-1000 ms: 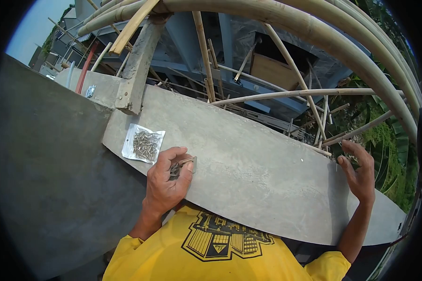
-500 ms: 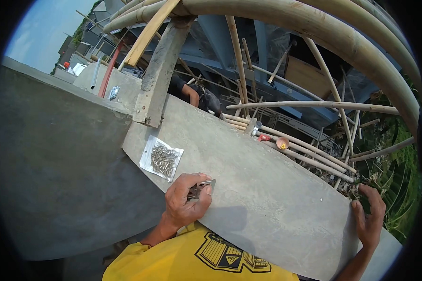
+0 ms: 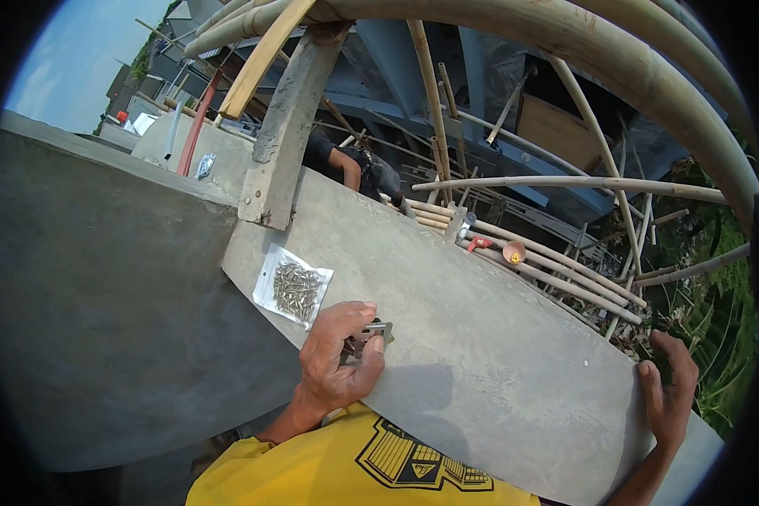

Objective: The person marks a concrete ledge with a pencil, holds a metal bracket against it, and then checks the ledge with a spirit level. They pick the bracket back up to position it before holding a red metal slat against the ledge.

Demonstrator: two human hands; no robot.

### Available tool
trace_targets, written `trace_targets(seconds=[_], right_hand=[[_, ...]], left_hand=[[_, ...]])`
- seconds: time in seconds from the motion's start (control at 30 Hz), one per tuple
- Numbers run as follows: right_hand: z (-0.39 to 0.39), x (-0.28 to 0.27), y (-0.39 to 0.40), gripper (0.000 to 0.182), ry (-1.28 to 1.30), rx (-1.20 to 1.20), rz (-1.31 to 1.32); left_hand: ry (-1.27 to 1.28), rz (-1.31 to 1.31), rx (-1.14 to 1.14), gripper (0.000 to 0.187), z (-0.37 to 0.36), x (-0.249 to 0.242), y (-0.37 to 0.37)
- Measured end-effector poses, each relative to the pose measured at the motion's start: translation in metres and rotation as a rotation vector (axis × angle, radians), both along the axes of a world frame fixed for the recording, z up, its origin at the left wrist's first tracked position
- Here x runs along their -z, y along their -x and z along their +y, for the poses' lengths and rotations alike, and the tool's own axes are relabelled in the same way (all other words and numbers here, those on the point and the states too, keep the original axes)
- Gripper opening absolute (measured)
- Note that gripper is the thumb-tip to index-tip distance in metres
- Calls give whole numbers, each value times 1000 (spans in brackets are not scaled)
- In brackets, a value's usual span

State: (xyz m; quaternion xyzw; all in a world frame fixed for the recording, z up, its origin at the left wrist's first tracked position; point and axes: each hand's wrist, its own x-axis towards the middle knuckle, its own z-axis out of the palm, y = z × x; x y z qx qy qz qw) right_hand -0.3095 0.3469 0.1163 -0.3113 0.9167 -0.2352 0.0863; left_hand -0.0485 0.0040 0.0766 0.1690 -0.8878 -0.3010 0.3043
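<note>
My left hand [image 3: 339,358] is closed around several small metal brackets [image 3: 371,336] with holes in them, the outermost plate showing between thumb and fingertips. It is over the near edge of the grey concrete ledge [image 3: 481,337]. Just beyond its knuckles lies an open white plastic bag [image 3: 292,285] of silver screws. Far to the right, my right hand [image 3: 673,388] rests at the ledge's end, fingers bent and apart from the thumb, with nothing visible in it.
A concrete post [image 3: 288,135] stands at the ledge's far side beside a wooden strip [image 3: 257,67]. A curved bamboo rail [image 3: 565,42] arches overhead. Beyond the ledge are bamboo scaffolding, a red-handled tool [image 3: 482,243] and another person's arm [image 3: 346,167]. A concrete wall [image 3: 118,287] rises at left.
The brackets in my left hand have tilted, so more of the outermost plate's face shows. My right hand keeps its place at the ledge's end. The other person's arm has shifted slightly.
</note>
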Motion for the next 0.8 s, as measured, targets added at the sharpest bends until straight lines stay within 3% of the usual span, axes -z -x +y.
trace_targets(seconds=[0.57, 0.8], right_hand=[[-6, 9, 5, 34, 95, -52, -62], [-9, 6, 6, 32, 120, -26, -153]], left_hand=[[-3, 0, 13, 51, -2, 2, 1], [57, -142, 10, 53, -1, -2, 2]])
